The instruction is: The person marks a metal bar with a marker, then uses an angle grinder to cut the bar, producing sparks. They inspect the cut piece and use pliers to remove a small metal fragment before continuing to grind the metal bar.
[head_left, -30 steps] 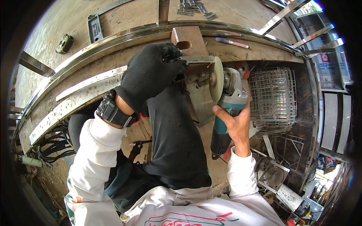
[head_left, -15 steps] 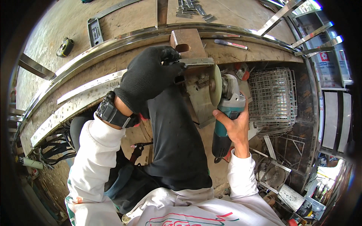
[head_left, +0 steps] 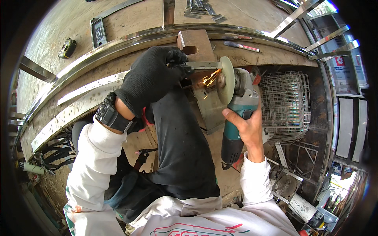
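Note:
My left hand [head_left: 151, 76], in a black knit glove, is closed on a flat metal piece [head_left: 206, 65] that sticks out to the right over a rusty steel block [head_left: 199, 43]. Bare and wrapped round its teal body, my right hand [head_left: 249, 126] holds an angle grinder [head_left: 235, 116] upright. The grinder's pale disc [head_left: 225, 80] meets the right end of the metal piece. Orange sparks [head_left: 210, 78] spray leftward and down from the contact. My glove hides the metal piece's left end.
Two markers [head_left: 241, 46] lie right of the block. A tape measure [head_left: 67, 48] and a metal square [head_left: 98, 32] rest at the far left. Wire grid panels [head_left: 285, 102] are stacked at the right. Long hinge strips [head_left: 78, 103] lie left. Several cut metal pieces [head_left: 199, 8] lie at the back.
The grinder has shifted slightly upward, and its disc now touches the end of the metal piece. Sparks have appeared. My left hand keeps its hold, its wrist moving slightly left.

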`<state>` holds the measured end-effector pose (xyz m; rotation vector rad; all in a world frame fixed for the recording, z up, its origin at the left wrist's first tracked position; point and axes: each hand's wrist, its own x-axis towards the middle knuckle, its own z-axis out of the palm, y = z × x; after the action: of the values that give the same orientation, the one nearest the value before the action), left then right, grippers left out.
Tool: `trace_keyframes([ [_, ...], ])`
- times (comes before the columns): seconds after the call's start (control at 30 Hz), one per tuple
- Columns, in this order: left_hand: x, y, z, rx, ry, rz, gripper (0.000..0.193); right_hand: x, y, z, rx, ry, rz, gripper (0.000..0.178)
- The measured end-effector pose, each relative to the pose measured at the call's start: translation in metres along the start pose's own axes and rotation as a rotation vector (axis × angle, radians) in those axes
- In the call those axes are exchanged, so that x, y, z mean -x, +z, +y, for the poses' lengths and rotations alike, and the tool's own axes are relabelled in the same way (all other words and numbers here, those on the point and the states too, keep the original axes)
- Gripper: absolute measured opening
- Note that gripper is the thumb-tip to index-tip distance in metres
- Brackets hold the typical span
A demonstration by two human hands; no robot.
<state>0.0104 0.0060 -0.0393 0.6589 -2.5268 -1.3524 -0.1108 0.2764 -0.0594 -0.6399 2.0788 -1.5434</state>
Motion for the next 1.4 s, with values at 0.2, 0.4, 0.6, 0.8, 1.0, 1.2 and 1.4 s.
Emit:
trace_keyframes([
  [0.2,-0.001,-0.001,0.007,-0.042,-0.023,0.007,0.031,-0.007,0.000,-0.006,0.015,-0.004,-0.004,0.087],
  [0.4,-0.001,-0.002,0.009,-0.037,-0.019,-0.008,0.030,-0.003,-0.003,-0.003,0.016,0.014,-0.014,0.090],
  [0.6,-0.002,-0.003,0.009,0.009,-0.023,-0.012,0.029,0.006,-0.007,0.010,-0.002,0.027,-0.017,0.091],
  [0.8,-0.009,-0.002,-0.004,0.009,0.050,-0.034,0.031,0.020,-0.010,0.012,0.005,0.008,0.019,0.092],
  [1.0,-0.002,-0.003,-0.005,0.223,-0.060,-0.066,0.027,0.037,-0.023,0.028,0.060,0.020,0.030,0.099],
  [1.2,-0.005,-0.006,-0.017,0.111,-0.027,-0.099,0.027,0.065,-0.058,0.060,-0.530,0.146,-0.068,0.106],
  [1.4,0.005,-0.002,-0.006,0.247,0.026,0.021,0.031,0.069,-0.071,0.071,-0.636,0.128,0.006,0.094],
])
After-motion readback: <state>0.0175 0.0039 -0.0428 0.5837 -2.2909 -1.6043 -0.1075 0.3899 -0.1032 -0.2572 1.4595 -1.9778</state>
